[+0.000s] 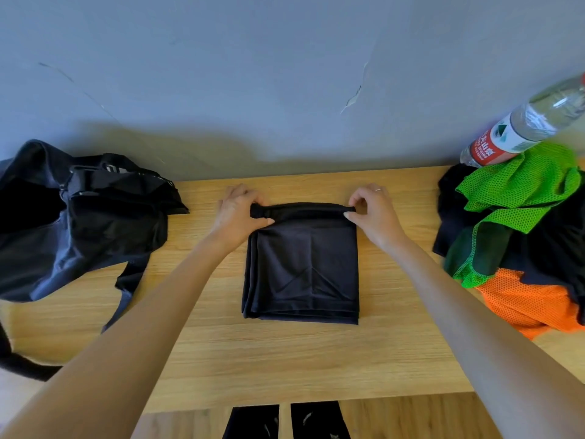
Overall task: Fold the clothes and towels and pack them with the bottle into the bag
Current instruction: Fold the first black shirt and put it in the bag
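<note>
Two bare hands work at the far edge of a folded black garment (302,264) lying in the middle of a light wooden table (316,359). The garment is a dark, smooth cloth folded into a near-square stack, its layered edges visible along the left and near sides; faint creases cross its top face. Its far edge is rolled into a narrow tube running from one hand to the other.

The left hand (235,213) grips the left end of this roll, fingers curled over it and thumb stretched along the near side. The right hand (372,210) pinches the right end between thumb and bent fingers; a ring shows on one finger. Both forearms reach in from the near edge of the table.

At the left of the table sits a black bag (79,217), its mouth gaping and its strap trailing toward the near edge. At the right lies a heap of unfolded items: a green mesh cloth (519,191) on top, an orange mesh cloth (525,302) nearer the viewer, and dark cloth between and beneath them. A clear plastic bottle (522,125) with a red and white label stands behind the heap, beside a grey wall (285,74).
</note>
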Available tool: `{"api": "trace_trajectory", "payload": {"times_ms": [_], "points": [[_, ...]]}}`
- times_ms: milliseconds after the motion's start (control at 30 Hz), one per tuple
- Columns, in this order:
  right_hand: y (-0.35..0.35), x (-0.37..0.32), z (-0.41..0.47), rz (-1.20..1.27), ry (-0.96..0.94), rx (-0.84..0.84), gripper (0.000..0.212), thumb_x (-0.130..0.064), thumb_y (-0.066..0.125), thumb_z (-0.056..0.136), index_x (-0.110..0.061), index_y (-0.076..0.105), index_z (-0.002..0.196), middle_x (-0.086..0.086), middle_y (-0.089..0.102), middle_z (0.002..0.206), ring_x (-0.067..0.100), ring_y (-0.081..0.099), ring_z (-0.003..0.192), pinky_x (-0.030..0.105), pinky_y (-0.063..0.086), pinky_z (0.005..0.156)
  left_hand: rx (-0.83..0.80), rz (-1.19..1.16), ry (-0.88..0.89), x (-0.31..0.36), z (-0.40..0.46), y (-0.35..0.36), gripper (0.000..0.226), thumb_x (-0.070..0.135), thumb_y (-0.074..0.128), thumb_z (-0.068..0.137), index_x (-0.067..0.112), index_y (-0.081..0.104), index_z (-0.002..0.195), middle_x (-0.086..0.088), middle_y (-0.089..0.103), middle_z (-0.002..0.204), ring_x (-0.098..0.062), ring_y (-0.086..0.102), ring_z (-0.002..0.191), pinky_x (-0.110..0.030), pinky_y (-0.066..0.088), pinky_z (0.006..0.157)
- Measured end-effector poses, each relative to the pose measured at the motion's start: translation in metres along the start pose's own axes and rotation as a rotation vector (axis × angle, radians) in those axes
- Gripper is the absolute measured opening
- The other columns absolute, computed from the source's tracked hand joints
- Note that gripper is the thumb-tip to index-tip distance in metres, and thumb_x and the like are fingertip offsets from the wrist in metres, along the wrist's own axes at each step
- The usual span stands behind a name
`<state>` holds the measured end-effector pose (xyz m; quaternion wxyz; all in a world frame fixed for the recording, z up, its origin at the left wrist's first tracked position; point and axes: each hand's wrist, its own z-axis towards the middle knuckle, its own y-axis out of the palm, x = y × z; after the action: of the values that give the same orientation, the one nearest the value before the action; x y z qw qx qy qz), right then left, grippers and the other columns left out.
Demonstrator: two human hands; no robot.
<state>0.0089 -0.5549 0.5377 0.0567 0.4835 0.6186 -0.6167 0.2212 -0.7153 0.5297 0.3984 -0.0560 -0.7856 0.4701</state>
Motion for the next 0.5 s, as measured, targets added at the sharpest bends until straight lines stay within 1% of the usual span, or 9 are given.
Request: {"api": "trace_trajectory", "payload": {"times_ms": [67,133,200,267,333,367,433,500], "points": [[-0.003,-0.001,-0.002,0.101,-0.008,-0.014,0.017,-0.006,0.067,0.082,-0.015,0.053,0.08,-0.005,0.053,0.084,0.011,0.048,0.085,0.015,0.035,0.068,-0.014,-0.159,0.002,0.0,-0.001,-0.002,0.019,0.015,0.076,0.076,0.014,0.062,0.089,0.003,0.055,0.096,-0.016,0.045,0.101,-0.03,0.035,0.084],[-0.007,-0.003,-0.005,0.225,-0.003,-0.01,0.019,-0.002,0.067,0.081,-0.016,0.053,0.077,-0.007,0.055,0.077,0.002,0.049,0.071,0.008,0.037,0.062,-0.041,-0.371,-0.017,0.004,-0.003,-0.009,0.021,0.008,0.074,0.077,0.021,0.058,0.08,0.005,0.059,0.088,-0.012,0.054,0.088,-0.03,0.042,0.078],[-0.013,-0.005,-0.009,0.31,-0.003,0.003,0.018,-0.001,0.068,0.08,-0.014,0.056,0.081,-0.008,0.058,0.079,-0.005,0.052,0.069,0.007,0.039,0.065,-0.037,-0.494,-0.029,0.008,-0.007,-0.016,0.024,0.004,0.072,0.078,0.022,0.057,0.077,0.01,0.061,0.085,0.0,0.057,0.081,-0.02,0.043,0.077],[-0.021,-0.009,-0.013,0.378,0.01,0.012,0.021,-0.001,0.069,0.078,-0.014,0.06,0.091,-0.009,0.063,0.087,-0.004,0.056,0.077,0.009,0.041,0.069,-0.015,-0.54,-0.029,0.011,-0.012,-0.025,0.021,0.004,0.071,0.079,0.021,0.058,0.077,0.011,0.062,0.085,0.008,0.056,0.074,-0.013,0.042,0.072],[-0.029,-0.013,-0.019,0.419,0.018,0.014,0.027,-0.001,0.07,0.077,-0.018,0.063,0.097,-0.011,0.065,0.096,0.0,0.059,0.087,0.011,0.045,0.072,0.009,-0.571,-0.03,0.015,-0.02,-0.032,0.02,0.005,0.071,0.079,0.021,0.06,0.077,0.011,0.062,0.085,0.009,0.055,0.07,-0.015,0.043,0.072],[-0.033,-0.016,-0.023,0.429,0.01,0.012,0.028,0.0,0.07,0.077,-0.018,0.064,0.098,-0.011,0.066,0.098,0.0,0.059,0.089,0.013,0.046,0.074,0.016,-0.579,-0.029,0.017,-0.024,-0.036,0.02,0.004,0.071,0.079,0.021,0.061,0.077,0.01,0.062,0.085,0.009,0.055,0.069,-0.017,0.045,0.073],[-0.041,-0.02,-0.034,0.434,-0.013,-0.002,0.024,0.0,0.07,0.077,-0.019,0.067,0.092,-0.012,0.067,0.094,-0.001,0.059,0.087,0.014,0.047,0.076,0.015,-0.591,-0.042,0.021,-0.036,-0.042,0.022,0.003,0.073,0.077,0.022,0.062,0.076,0.009,0.064,0.085,0.007,0.055,0.068,-0.022,0.046,0.076],[-0.045,-0.023,-0.049,0.423,-0.022,-0.025,0.021,0.001,0.07,0.077,-0.019,0.067,0.083,-0.011,0.066,0.087,-0.004,0.058,0.081,0.013,0.046,0.076,-0.03,-0.582,-0.053,0.022,-0.05,-0.043,0.021,0.004,0.074,0.076,0.022,0.064,0.076,0.007,0.067,0.087,0.002,0.058,0.074,-0.029,0.045,0.079]]}}
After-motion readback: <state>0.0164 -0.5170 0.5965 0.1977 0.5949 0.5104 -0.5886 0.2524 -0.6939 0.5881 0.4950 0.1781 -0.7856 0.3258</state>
